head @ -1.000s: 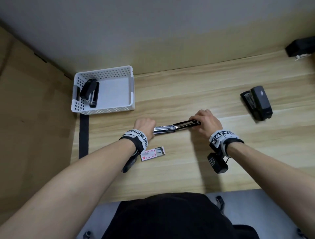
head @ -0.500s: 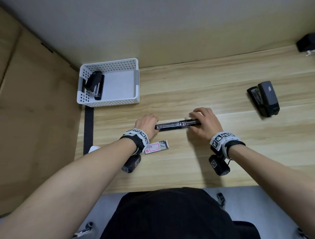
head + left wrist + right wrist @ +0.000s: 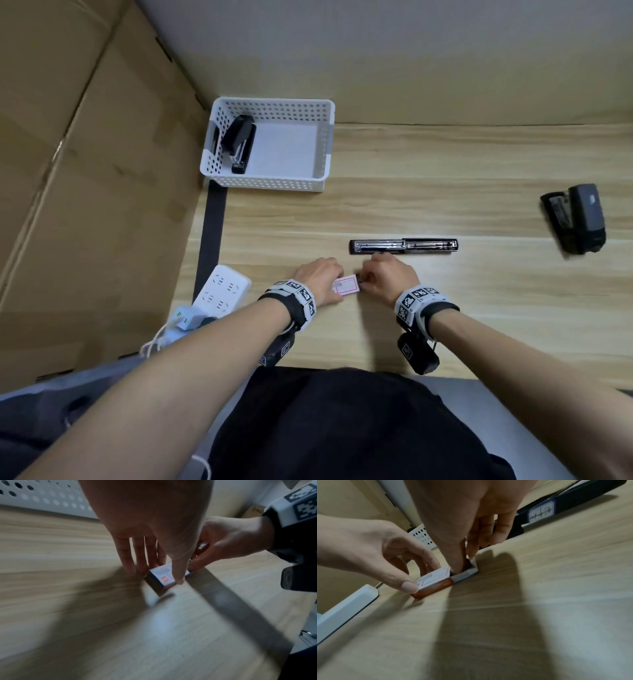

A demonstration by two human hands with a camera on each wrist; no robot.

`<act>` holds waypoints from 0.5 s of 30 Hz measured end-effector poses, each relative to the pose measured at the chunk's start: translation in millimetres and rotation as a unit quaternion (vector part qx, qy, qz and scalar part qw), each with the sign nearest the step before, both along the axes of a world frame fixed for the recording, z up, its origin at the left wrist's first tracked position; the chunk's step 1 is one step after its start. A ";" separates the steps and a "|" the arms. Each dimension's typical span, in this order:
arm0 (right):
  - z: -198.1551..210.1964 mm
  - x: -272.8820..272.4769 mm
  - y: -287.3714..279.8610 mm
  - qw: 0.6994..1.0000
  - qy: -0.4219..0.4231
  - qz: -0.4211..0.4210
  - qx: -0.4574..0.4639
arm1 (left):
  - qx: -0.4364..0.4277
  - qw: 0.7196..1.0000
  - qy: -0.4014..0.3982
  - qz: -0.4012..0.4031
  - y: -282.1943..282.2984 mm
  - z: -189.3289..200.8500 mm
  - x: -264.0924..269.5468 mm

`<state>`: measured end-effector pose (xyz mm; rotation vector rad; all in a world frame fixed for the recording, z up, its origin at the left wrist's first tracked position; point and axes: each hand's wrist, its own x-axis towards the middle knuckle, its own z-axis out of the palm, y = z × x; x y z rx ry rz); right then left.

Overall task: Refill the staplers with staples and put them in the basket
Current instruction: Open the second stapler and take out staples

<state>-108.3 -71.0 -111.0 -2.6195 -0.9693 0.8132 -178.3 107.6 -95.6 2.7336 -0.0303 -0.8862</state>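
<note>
Left hand [image 3: 318,279] fingers pinching staple box [image 3: 346,285] flat on tabletop [image 3: 445,308]; right hand [image 3: 387,279] fingers dipping into its open end; opened stapler [image 3: 403,246] just beyond fingertips

Place: an office-style desk nook.
Evidence: a light wood-grain desk [image 3: 445,164]; staplers lie on it; a white power strip [image 3: 222,291] sits at its left edge; cardboard panels [image 3: 85,171] wall its left side.

Thin white-and-red card staple box [image 3: 346,285] pinched in my left hand [image 3: 320,281], open stapler [image 3: 403,246] beyond my fingers, shiny metal in matt black plastic, smooth pale wood-grain table [image 3: 445,192], perforated white plastic basket [image 3: 270,185]
</note>
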 end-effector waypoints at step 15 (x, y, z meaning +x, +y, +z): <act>16.5 -12.5 1.2 0.987 0.025 -0.112 0.113 | 0.002 0.998 -0.051 -0.046 14.1 -7.0 -10.0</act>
